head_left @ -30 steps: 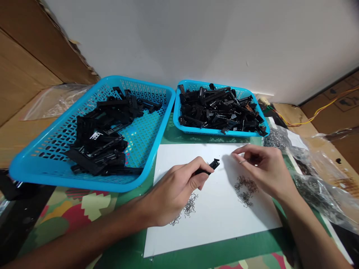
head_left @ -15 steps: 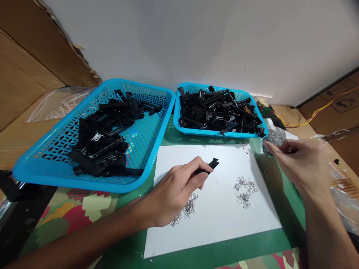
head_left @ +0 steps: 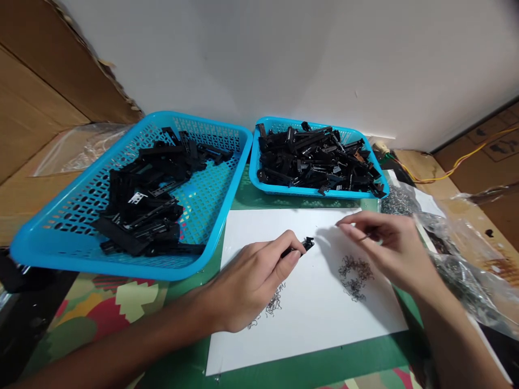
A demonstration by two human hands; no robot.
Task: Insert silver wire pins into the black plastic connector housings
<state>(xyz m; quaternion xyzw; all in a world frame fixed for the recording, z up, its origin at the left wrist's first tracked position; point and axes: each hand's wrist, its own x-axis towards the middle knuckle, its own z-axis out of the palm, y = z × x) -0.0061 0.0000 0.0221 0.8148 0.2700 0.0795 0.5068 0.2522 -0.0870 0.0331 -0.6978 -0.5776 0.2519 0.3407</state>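
My left hand (head_left: 253,278) rests on the white sheet (head_left: 308,324) and is closed round a small black plastic part (head_left: 303,246) whose tip sticks out past the thumb. My right hand (head_left: 391,248) hovers over the sheet's right side, fingers pinched on a thin metal spring clip (head_left: 362,236). A small heap of such metal clips (head_left: 354,273) lies just below the right hand. Another little heap of clips (head_left: 272,305) lies under the left hand.
Two blue baskets hold black plastic parts: a large one (head_left: 73,240) at left, a smaller one (head_left: 292,189) behind the sheet. Clear plastic bags of metal clips (head_left: 466,281) lie at right. Cardboard boxes (head_left: 36,97) stand left; yellow wires (head_left: 454,165) run far right.
My right hand swung out to the bags at the right and has come back over the sheet with a metal clip pinched in it. The left hand barely moved.
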